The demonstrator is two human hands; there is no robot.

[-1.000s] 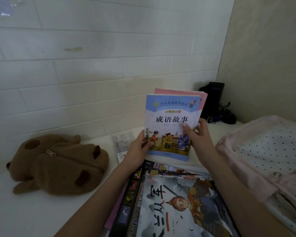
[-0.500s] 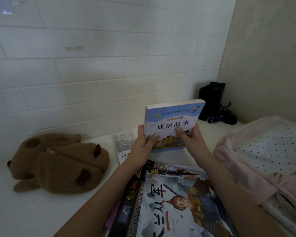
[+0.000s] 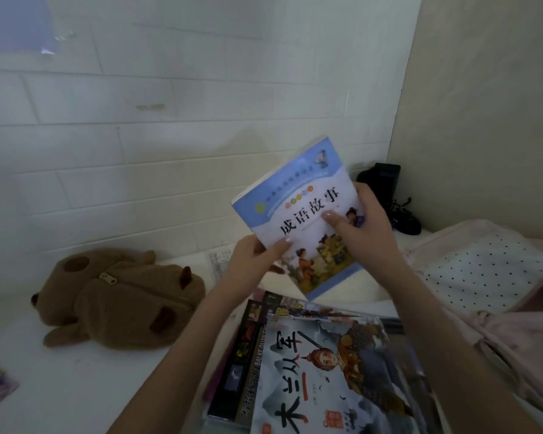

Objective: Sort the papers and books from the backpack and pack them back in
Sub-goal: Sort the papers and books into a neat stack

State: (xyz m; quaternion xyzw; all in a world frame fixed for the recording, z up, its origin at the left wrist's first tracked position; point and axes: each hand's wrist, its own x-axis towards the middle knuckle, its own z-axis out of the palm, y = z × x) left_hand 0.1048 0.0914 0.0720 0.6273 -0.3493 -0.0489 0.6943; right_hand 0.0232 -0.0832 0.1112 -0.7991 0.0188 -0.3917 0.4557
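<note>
Storybook (image 3: 298, 214) tilts in the air above my book stack (image 3: 320, 364), clear of the wall, backpack (image 3: 489, 277) to its right; left hand (image 3: 251, 261) pinches its lower edge, right hand (image 3: 364, 227) grips the right side.

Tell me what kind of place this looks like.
Probably a child's room or study corner at home: a plush toy, children's books stacked on a white desk, and a pink backpack.

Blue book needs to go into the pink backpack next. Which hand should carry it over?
Probably right. The right hand already grips the blue book on the side toward the pink backpack; the left hand pinches the far edge.
</note>
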